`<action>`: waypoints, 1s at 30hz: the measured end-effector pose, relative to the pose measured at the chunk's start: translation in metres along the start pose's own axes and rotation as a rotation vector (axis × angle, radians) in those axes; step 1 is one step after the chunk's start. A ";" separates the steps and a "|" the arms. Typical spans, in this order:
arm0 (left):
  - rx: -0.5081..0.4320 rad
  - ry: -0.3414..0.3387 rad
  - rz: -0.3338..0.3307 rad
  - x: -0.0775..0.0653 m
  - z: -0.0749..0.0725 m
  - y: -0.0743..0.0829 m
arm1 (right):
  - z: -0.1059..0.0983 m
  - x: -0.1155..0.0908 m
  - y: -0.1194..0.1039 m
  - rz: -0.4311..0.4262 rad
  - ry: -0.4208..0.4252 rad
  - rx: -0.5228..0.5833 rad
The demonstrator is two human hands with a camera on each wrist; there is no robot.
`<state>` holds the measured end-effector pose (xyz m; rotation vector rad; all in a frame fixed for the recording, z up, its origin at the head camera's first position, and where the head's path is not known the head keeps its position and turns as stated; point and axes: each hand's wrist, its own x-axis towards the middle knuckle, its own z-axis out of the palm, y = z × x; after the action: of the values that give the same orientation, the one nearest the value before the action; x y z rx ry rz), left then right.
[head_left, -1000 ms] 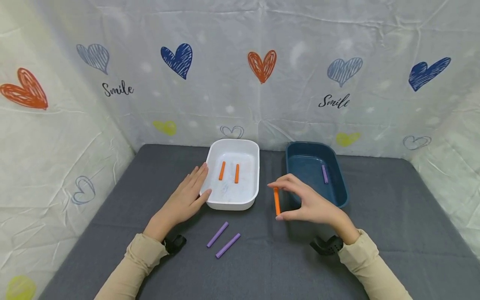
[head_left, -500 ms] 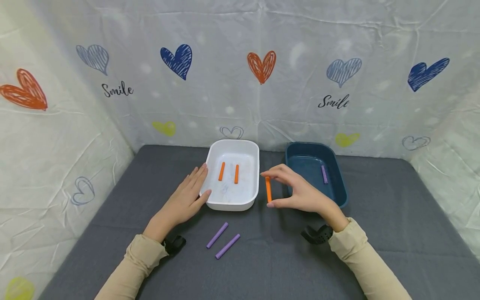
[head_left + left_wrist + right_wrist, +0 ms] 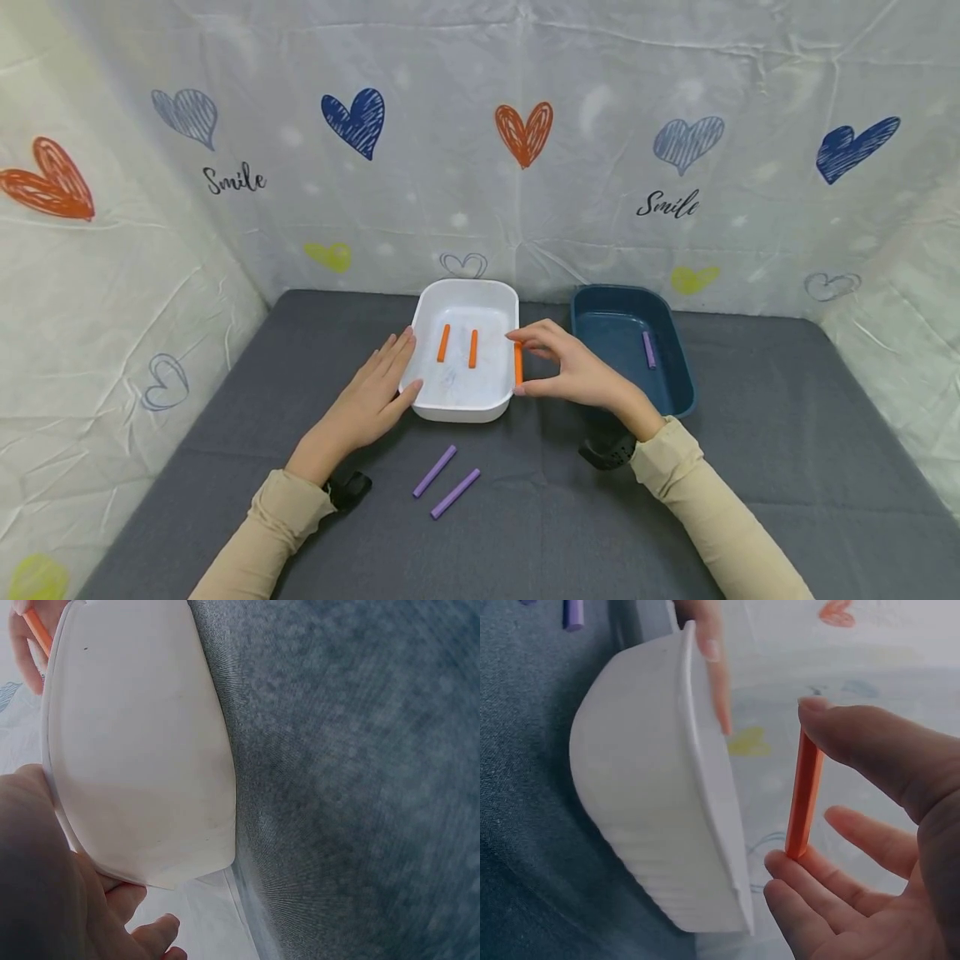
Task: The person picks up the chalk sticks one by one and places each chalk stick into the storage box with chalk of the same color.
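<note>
- Plain orange is shown by the pinched stick (image 3: 518, 365) and the pair (image 3: 473, 348) in the white tray (image 3: 468, 396).
- Plain purple is shown by two sticks (image 3: 455, 494) on the dark grey bench (image 3: 525, 537) and a third (image 3: 649, 350) in the dark blue tray (image 3: 611, 325).
- The whitish backdrop (image 3: 585, 200) is printed with hearts (image 3: 523, 133), scribbled in orange, navy, pale blue and yellow, and with black lettering (image 3: 668, 203).
- Sleeves (image 3: 716, 517) are coloured beige, wristbands (image 3: 350, 490) black.

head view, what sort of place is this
Probably a small makeshift booth for tabletop work: heart-printed sheets stand at the back and sides of a grey cloth-covered table, which holds a white tray and a dark blue tray.
</note>
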<state>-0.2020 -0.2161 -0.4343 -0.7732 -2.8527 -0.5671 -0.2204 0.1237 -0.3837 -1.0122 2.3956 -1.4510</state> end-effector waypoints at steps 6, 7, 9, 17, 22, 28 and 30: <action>0.008 -0.009 -0.004 -0.001 0.001 0.000 | 0.006 0.012 0.007 0.047 -0.019 -0.001; 0.010 -0.011 -0.006 -0.001 0.001 -0.001 | 0.006 0.014 0.008 0.056 -0.025 0.000; 0.014 -0.017 -0.007 -0.001 0.001 -0.001 | 0.007 0.017 0.008 0.069 -0.032 -0.003; 0.005 -0.006 0.001 0.000 0.001 -0.001 | 0.007 0.029 0.010 0.094 -0.018 -0.027; 0.003 -0.006 0.004 0.000 0.001 -0.001 | 0.007 0.035 0.012 0.139 0.002 -0.058; 0.002 0.006 0.007 0.000 0.002 -0.002 | 0.007 0.043 0.010 0.195 0.015 -0.089; 0.002 0.003 0.006 0.000 0.001 -0.002 | 0.008 0.046 0.007 0.209 0.014 -0.118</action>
<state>-0.2027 -0.2169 -0.4361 -0.7802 -2.8470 -0.5644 -0.2551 0.0918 -0.3845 -0.7484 2.5341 -1.2635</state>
